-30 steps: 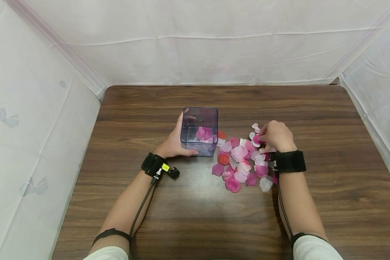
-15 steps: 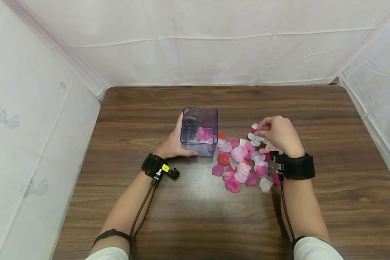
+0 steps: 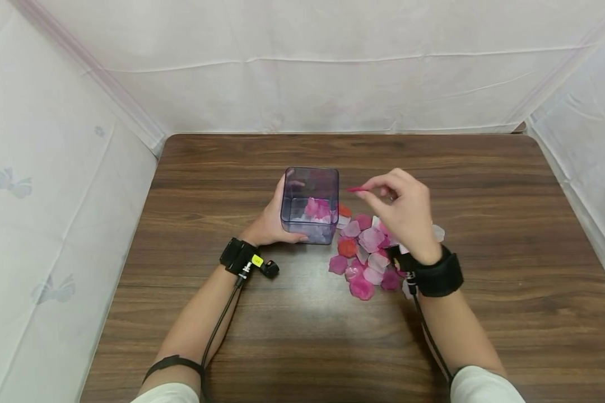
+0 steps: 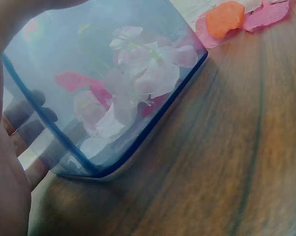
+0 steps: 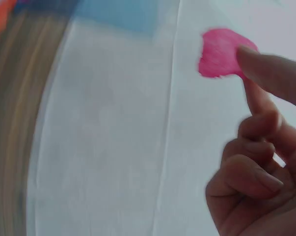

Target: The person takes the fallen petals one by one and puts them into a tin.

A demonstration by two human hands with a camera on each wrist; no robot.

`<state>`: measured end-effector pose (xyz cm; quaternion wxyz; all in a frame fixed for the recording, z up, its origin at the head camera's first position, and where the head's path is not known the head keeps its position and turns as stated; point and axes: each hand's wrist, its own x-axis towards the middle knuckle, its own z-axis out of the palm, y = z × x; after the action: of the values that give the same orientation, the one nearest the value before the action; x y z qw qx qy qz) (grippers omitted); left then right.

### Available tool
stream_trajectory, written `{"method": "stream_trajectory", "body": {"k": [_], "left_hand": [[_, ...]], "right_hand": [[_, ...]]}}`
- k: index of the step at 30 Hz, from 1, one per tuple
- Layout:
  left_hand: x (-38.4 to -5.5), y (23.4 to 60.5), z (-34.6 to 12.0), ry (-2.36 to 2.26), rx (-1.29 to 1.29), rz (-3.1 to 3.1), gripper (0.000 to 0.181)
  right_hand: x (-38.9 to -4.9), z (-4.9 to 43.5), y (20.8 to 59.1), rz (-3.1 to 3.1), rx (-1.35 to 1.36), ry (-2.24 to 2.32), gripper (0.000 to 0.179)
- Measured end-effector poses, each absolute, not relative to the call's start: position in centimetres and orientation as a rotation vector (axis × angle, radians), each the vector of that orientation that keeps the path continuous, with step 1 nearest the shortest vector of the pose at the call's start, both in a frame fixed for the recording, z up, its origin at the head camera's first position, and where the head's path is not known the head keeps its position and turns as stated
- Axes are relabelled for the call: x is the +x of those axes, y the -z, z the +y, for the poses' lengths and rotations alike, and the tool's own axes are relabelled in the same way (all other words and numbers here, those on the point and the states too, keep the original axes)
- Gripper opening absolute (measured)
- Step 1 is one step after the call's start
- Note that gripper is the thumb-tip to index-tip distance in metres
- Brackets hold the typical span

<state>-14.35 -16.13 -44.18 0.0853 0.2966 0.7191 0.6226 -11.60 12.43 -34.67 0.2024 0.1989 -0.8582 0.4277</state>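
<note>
- Far to the left from where I stand, a white cloth (image 3: 65,151) printed with pale bows hangs down as a side wall.
- A brown wood-grain table (image 3: 191,190) spreads out from there, and a white sleeve (image 3: 166,393) shows at its near edge.
- The left wrist wears a black band (image 3: 237,256) with a yellow tag (image 3: 257,260), a cable and a small camera (image 3: 269,269) jutting out beside it.
- The left hand (image 3: 271,221) grips a clear, purplish box (image 3: 317,182) from its left side, thumb along the near wall, fingers round the far one; the fingertips show through the plastic.
- That box stands on the table with its mouth up, and pale and pink petals (image 3: 316,208) lie in the bottom.
- Just outside its right wall I can see an orange-red petal (image 3: 344,211) lying on the table.
- A bright pink petal (image 3: 354,189) is up in the air just right of the box, apart from it.
- Below that one, loose petals (image 3: 371,239) in pinks, whites and reds are spread on the table, some overlapping.
- The right hand (image 3: 400,204) pinches the bright pink petal between thumb and forefinger, its other fingers curled in towards the palm.
- The right wrist has a black strap (image 3: 437,275), partly covering the spread, with a white petal (image 3: 438,233) peeking out behind the wrist.
- Another white sleeve (image 3: 484,386) ends that arm.
</note>
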Motion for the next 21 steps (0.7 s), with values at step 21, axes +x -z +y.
{"method": "stream_trajectory", "body": {"k": [21], "left_hand": [[-14.3,44.0,-16.1,-1.853,0.868,2.154,0.137]], "right_hand": [[-11.3,6.9,36.5,-2.571,0.624,-1.143,0.014]]}}
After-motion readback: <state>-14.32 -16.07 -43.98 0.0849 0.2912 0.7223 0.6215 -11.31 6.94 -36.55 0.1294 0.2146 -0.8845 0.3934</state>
